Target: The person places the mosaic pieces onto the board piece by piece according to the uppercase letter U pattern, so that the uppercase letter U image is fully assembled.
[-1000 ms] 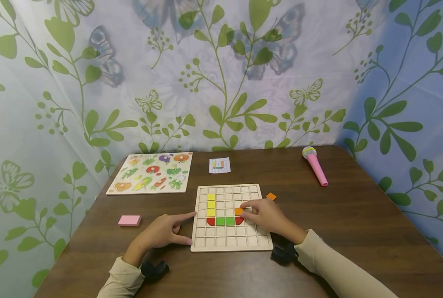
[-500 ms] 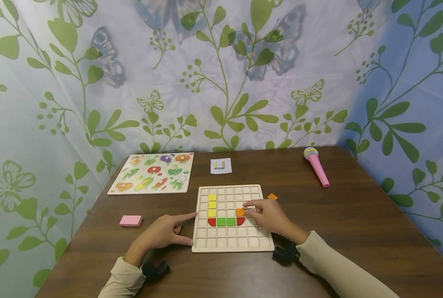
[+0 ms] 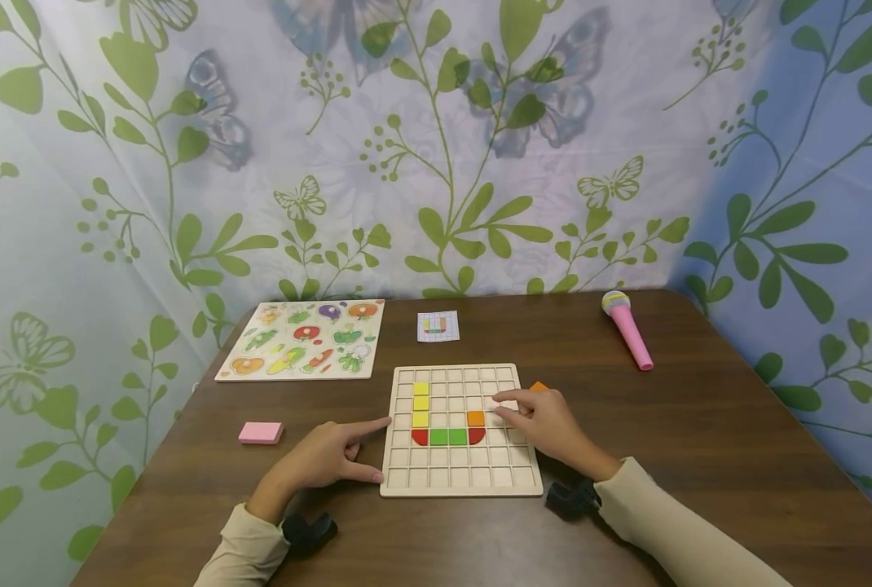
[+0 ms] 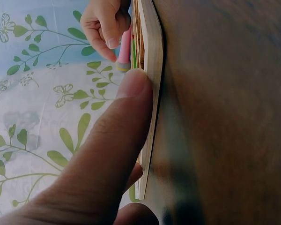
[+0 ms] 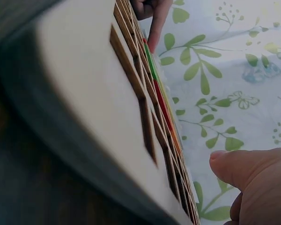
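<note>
A square wooden grid board lies on the table. Set in its cells are a column of yellow tiles, two green tiles between red rounded corner tiles, and an orange tile above the right red one. My left hand touches the board's left edge with its extended index finger and thumb. Over the right side of the board hovers my right hand, thumb and index finger apart with nothing between them. A loose orange tile beyond it is partly hidden by that hand.
Behind the board lies a small pattern card. A vegetable puzzle board is at the back left, a pink block nearer on the left. A pink toy microphone lies at the back right, before a leaf-patterned curtain.
My right hand has let go of the orange tile, which stays in its cell, and has drawn away to the right. My left hand stays at the board's edge.
</note>
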A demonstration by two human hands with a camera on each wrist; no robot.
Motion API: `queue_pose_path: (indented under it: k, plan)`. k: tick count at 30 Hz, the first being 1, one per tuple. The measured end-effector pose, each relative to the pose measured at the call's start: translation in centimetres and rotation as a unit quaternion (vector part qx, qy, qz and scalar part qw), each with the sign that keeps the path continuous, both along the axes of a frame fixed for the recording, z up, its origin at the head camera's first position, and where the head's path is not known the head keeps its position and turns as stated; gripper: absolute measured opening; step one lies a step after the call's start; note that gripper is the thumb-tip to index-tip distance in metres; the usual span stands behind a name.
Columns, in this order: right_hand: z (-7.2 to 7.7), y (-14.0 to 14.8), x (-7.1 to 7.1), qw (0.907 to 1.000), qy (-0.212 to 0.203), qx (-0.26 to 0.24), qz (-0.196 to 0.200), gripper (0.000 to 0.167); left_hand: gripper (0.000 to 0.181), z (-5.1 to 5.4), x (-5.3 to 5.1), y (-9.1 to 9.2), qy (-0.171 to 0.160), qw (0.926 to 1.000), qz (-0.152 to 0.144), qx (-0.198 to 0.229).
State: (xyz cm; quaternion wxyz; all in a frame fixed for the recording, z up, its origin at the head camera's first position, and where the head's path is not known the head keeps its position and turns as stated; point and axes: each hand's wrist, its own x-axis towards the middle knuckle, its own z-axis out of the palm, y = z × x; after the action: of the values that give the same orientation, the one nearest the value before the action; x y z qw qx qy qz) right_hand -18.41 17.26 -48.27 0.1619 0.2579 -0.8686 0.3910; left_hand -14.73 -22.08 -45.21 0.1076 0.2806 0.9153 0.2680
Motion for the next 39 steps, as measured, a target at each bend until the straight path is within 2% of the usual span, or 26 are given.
queue_pose_path:
  k: [5,11,18,28,33,39]
  plan:
    - [0.3,1.5,0.2,0.9995,-0.014,0.013,-0.026,0.019,0.086,0.2,0.0,0.1,0.0,1.0,0.0,-0.003]
    - [0.3,4.0,-0.2,0.9977,-0.005,0.029,-0.061,0.021,0.086,0.3,0.1,0.1,-0.001,1.0,0.004,-0.002]
    - [0.4,6.1,-0.6,0.9925,-0.005,0.069,-0.101,0.023,0.086,0.1,0.0,0.1,0.002,1.0,0.002,-0.004]
    - [0.2,6.6,-0.8,0.9831,-0.025,0.119,-0.137,0.029,0.086,0.1,0.0,0.1,-0.002,1.0,0.003,-0.004]
    - [0.2,6.4,-0.9,0.9795,-0.028,0.132,-0.15,0.037,0.086,0.1,0.0,0.1,0.001,1.0,0.007,-0.006]
    - [0.1,6.1,-1.0,0.9755,-0.038,0.146,-0.161,0.039,0.086,0.1,0.0,0.0,0.003,1.0,0.007,-0.005]
